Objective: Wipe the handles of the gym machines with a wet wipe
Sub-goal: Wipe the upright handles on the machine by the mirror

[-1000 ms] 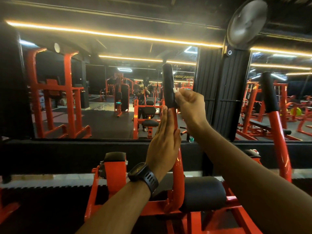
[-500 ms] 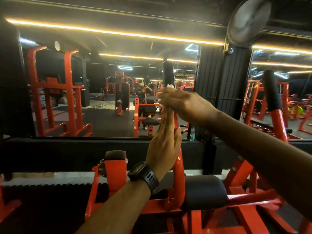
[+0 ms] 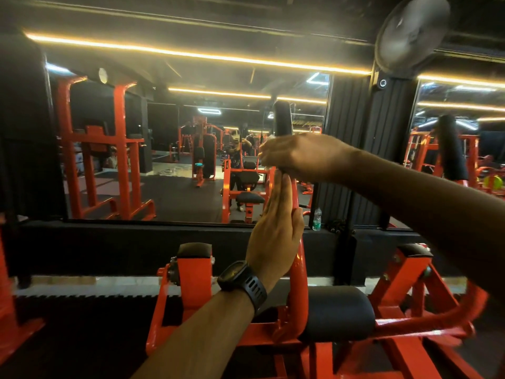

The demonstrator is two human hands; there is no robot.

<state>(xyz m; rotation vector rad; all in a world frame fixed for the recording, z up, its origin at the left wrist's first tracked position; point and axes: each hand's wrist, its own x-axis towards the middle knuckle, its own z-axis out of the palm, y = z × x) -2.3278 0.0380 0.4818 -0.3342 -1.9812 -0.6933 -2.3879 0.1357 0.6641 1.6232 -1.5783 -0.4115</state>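
Centre frame, right hand [image 3: 303, 155] is clenching the black handle [image 3: 282, 117], left hand [image 3: 274, 231] is pressing open-fingered against the orange lever [image 3: 300, 274].

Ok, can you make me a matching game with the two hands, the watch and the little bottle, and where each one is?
1 right hand
2 left hand
3 black wristwatch
4 clear plastic water bottle

A beside the black ribbed pillar
B flat against the orange metal bar
C on the left wrist
D curled round the black foam handle

Pairs: 1-D, 2-B, 3-C, 4-A
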